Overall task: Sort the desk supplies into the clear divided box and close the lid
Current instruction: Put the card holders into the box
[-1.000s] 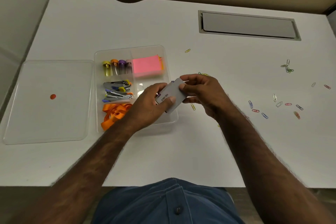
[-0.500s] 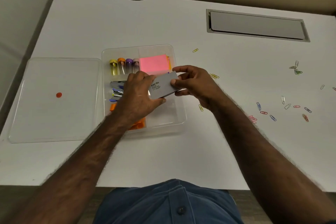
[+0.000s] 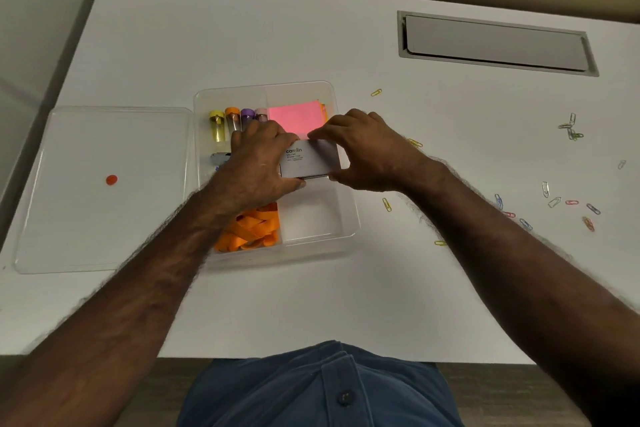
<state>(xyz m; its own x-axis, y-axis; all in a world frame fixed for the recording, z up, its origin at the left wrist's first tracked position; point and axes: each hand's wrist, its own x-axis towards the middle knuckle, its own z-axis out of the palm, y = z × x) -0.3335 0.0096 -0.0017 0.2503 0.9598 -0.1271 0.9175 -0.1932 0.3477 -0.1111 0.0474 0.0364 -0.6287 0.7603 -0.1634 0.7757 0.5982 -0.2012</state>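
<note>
The clear divided box sits mid-desk with its lid lying flat to its left. Both hands hold a grey stamp pad over the box's right middle section. My left hand grips its left end, my right hand its right end and top edge. Inside the box are capped vials, pink sticky notes and orange bands. A stapler is mostly hidden under my left hand. Loose paper clips lie scattered on the desk to the right.
A grey cable hatch is set into the desk at the back right. A small red dot shows on the lid. More clips lie near the box: a yellow one and another. The desk's front edge is close to my body.
Both hands carried the stamp pad from the box's right front edge back and left, over the box. It has turned level, lined up with the compartments.
</note>
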